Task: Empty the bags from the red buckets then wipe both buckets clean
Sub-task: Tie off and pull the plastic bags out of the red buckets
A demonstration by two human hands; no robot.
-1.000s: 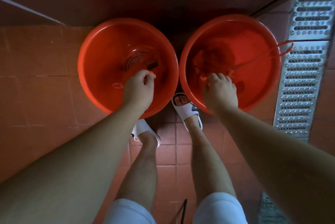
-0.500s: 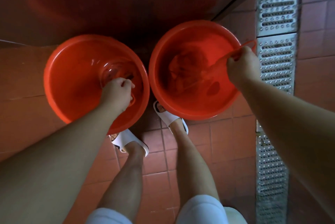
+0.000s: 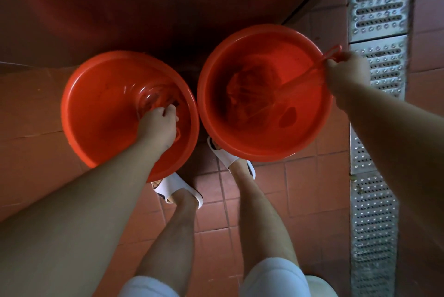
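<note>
Right hand (image 3: 346,73) pinches the stretched handle of the thin red plastic bag (image 3: 259,95) lying in the right round red plastic bucket (image 3: 211,95). Left hand (image 3: 158,126) curls round the clear bag (image 3: 151,97) in the left red bucket (image 3: 96,114). Best to lift straight up, slowly, so the film doesn't tear.

Two buckets (image 3: 96,116) side by side, drain grate (image 3: 377,128) to right

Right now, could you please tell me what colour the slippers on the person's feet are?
White, with a small dark mark on the strap; the slippers show best in the head view.
</note>
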